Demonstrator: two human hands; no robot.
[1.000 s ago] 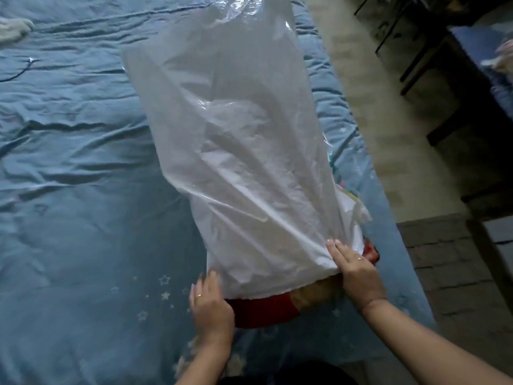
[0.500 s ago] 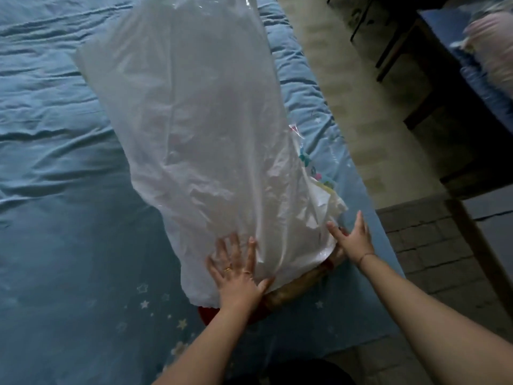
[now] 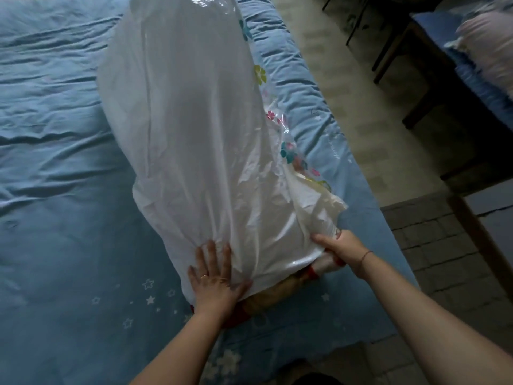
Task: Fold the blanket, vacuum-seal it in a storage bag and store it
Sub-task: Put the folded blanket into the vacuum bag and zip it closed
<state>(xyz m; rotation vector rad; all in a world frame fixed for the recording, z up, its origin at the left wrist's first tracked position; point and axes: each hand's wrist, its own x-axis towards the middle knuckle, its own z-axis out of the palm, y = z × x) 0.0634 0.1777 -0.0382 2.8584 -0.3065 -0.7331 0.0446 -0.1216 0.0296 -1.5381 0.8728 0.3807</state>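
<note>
**Bag**: large, of white crinkled plastic, with a clear panel printed with coloured flowers down its right side. It lay lengthwise on the bed, close along the right edge. Its far end was puffed up and pointed to the far edge, and its mouth was turned to the near edge.

**Blanket**: red and yellow. Most of it was hidden inside the near end of the bag. A strip showed out of the mouth and rested on the bed by the near right corner. It seemed to be folded, though the plastic hid too much to be sure.

**Left hand**: palm down on the near left corner of the bag. The grip was spread, with straight fingers pressed flat on the plastic. Rings showed on two fingers.

**Right hand**: at the near right corner of the bag. The grip pinched the plastic at the mouth, with the thumb on top and the fingers curled beneath. A thin bracelet was on the wrist.

**Bed**: blue cover, wrinkled, printed with white stars and flowers toward the near edge.

**Floor**: pale tiles beside the right edge of the bed, with darker tiles nearer the wearer.

**Table**: dark, well apart from the bed at upper right. It carried a blurred pink bundle.
</note>
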